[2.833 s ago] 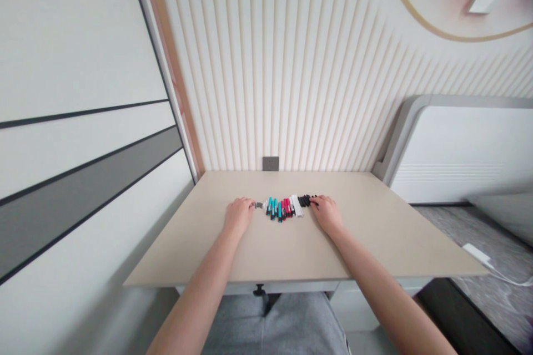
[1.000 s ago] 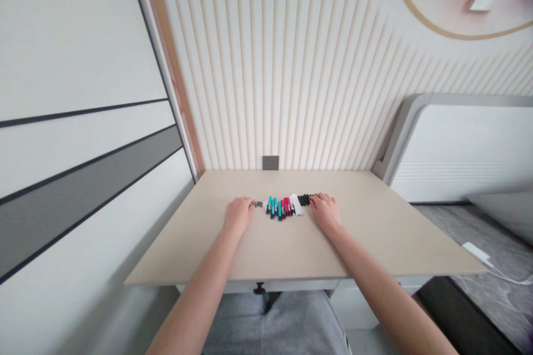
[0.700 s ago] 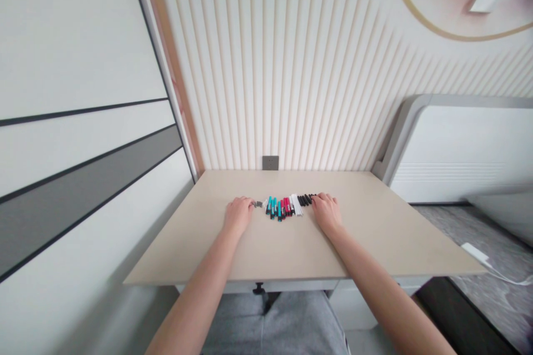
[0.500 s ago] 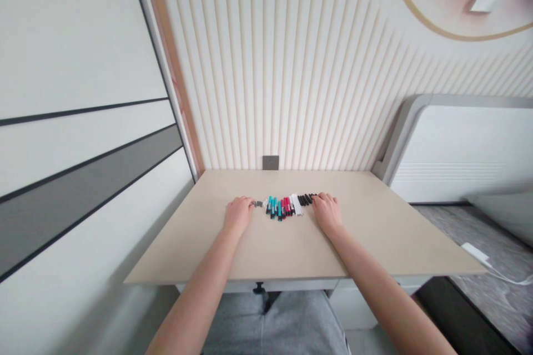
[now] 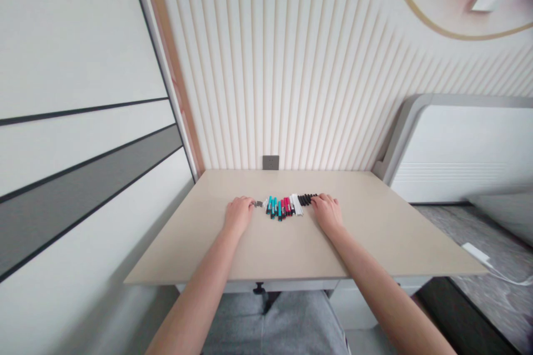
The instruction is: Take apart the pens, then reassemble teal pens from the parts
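Observation:
A row of small slim items lies on the desk between my two hands. At its left end are small grey pieces (image 5: 259, 204), with a few small white pieces (image 5: 265, 203) beside them. Teal-and-black sticks like markers (image 5: 273, 208) follow, then red-and-black ones (image 5: 286, 207), white sticks (image 5: 296, 205) and several short black sticks (image 5: 307, 199). My left hand (image 5: 239, 213) rests at the grey end, its fingers curled and closed there. My right hand (image 5: 327, 212) rests at the black end, fingertips closed against the last sticks. Whatever lies under the fingertips of either hand is hidden.
The beige desk (image 5: 275, 258) stands against a ribbed wall with a dark socket (image 5: 270, 162) just above its back edge. A white cabinet (image 5: 75, 188) rises on the left. To the right are a bed headboard (image 5: 462, 150) and a white charger (image 5: 475, 253) with a cable.
My right hand has shifted very slightly left, and the black sticks look a little closer together. My left hand stays where it was.

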A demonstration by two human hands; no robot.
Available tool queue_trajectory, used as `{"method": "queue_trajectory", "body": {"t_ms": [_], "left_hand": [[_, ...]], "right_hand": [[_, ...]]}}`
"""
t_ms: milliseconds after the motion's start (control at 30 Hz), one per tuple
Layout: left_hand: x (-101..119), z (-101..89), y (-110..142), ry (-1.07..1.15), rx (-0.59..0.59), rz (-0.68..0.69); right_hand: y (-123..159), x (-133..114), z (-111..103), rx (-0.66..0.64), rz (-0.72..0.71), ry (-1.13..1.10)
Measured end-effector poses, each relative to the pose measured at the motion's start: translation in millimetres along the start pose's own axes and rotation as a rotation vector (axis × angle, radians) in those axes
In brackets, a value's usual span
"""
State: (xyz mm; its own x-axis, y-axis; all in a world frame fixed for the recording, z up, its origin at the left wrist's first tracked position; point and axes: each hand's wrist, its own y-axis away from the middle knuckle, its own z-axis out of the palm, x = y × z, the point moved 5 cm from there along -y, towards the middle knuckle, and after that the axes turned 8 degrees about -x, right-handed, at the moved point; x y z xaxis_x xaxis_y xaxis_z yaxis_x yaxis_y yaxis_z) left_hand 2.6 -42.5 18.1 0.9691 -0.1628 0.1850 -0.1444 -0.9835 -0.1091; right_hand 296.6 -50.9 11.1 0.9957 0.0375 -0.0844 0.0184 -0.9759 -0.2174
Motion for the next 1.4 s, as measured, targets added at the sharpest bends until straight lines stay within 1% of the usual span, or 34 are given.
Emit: {"method": "queue_trajectory", "body": {"t_ms": [200,467,600,900,1067,1267,1400], "left_hand": [[-1,1.6,-1,-0.006,0.034,0.020],[0,-0.1,0,-0.011,0.044,0.028],[1,-0.8,-1,-0.016,0.041,0.026],[0,0.5,-1,-0.013,0.024,0.021],[1,-0.6,0,-0.009,0.035,0.026],[0,0.6,-1,-0.008,0.031,0.025],[0,0.6,0,-0.012,0.033,0.026]], "right_hand": [[-2,1,1,0.001,0.013,0.017],[-2,1,3,-0.017,0.026,0.020],[-1,0,2,0.002,0.016,0.011],[-2,0,1,-0.031,-0.001,0.015],[-1,2,-2,0.015,0.016,0.002],[1,9,-7,0.098,0.090,-0.019],[2,12,-5,0.092,0.123,-0.007]]}}
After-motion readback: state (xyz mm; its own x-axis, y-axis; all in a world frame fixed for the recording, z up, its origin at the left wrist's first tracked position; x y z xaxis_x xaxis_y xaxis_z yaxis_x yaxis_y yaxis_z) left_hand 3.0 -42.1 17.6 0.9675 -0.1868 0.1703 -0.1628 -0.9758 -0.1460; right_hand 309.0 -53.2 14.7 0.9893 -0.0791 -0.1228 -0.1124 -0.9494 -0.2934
